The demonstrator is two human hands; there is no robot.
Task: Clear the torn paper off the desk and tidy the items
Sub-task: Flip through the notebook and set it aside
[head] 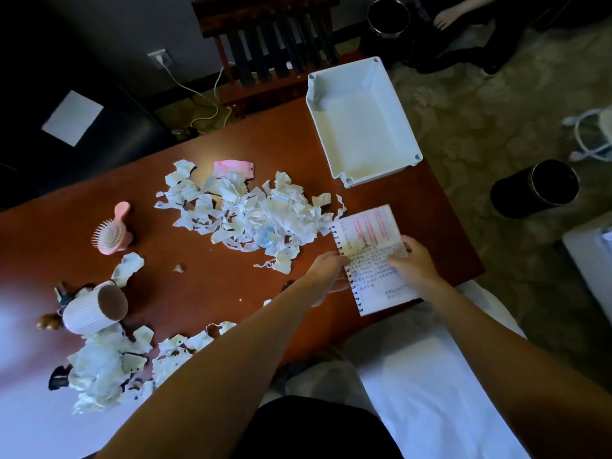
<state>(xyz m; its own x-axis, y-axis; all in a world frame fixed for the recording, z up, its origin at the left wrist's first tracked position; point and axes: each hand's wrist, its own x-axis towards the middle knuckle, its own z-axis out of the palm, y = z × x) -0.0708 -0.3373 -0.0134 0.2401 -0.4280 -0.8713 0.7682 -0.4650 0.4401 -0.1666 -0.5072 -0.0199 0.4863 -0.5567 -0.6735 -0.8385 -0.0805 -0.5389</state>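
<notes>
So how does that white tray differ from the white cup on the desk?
The white tray is rectangular and broad; the white cup is round and much smaller. The tray stands open side up, while the cup lies tipped on its side. The tray sits at the far right corner of the desk; the cup lies at the left beside torn paper. Both are white and look empty.

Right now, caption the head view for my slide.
Left hand and right hand hold a spiral notebook beside torn paper.

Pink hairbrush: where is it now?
In the head view, the pink hairbrush lies on the desk, left of the torn paper pile, beyond the white cup.
</notes>
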